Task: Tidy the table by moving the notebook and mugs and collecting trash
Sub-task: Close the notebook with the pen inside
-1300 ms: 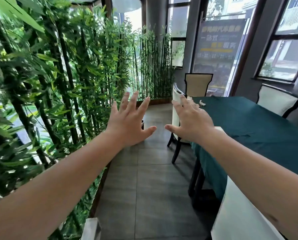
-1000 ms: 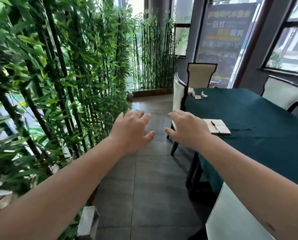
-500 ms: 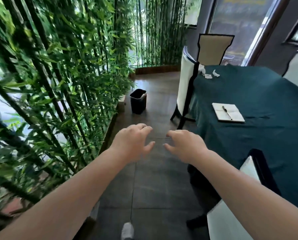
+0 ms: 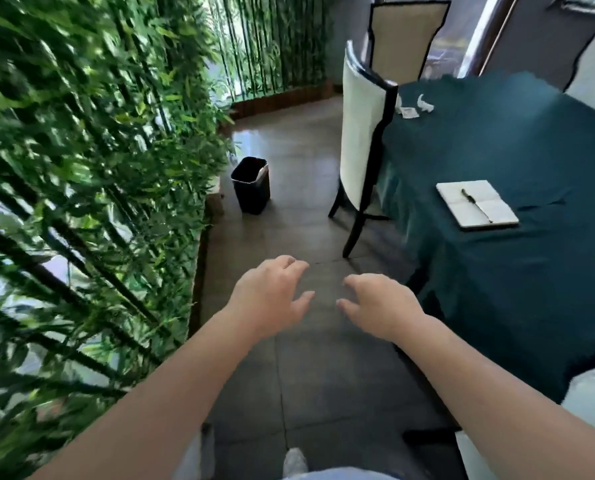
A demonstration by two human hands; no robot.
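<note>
Hands [image 4: 272, 299] lowered, bin [image 4: 251, 185] newly visible

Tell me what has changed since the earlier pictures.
The view tipped downward, bringing the bin and open notebook into sight. Both hands dropped lower, fingers curling: left hand, right hand. Nothing was grasped; notebook, pen and paper scraps stayed on the table.

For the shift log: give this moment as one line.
stage: approach | left hand: empty | right hand: empty | notebook and pen: on table | paper scraps: far corner | bin: floor
</note>
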